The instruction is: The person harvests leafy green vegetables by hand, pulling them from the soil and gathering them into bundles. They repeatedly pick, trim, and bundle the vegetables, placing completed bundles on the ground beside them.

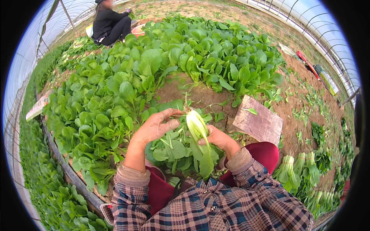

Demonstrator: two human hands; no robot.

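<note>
My right hand (217, 138) grips a leafy green plant (197, 122), its pale base and thin roots pointing away from me and its leaves hanging towards my lap. My left hand (157, 125) is curved beside the base, thumb and forefinger apart, the fingertips close to the roots. Whether they touch the roots is hard to see. Below both hands, loose green leaves (170, 150) lie heaped between my knees. A dense bed of growing leafy greens (115, 95) curves around the bare soil (199, 95) in front of me.
A flat brownish board (258, 117) lies right of my hands. Banded bundles of greens (287, 170) stand at the lower right. A dark hose (63, 164) runs along the left. Beyond the bed, another person (108, 26) squats near an orange tub (138, 30). Packages (326, 79) lie far right.
</note>
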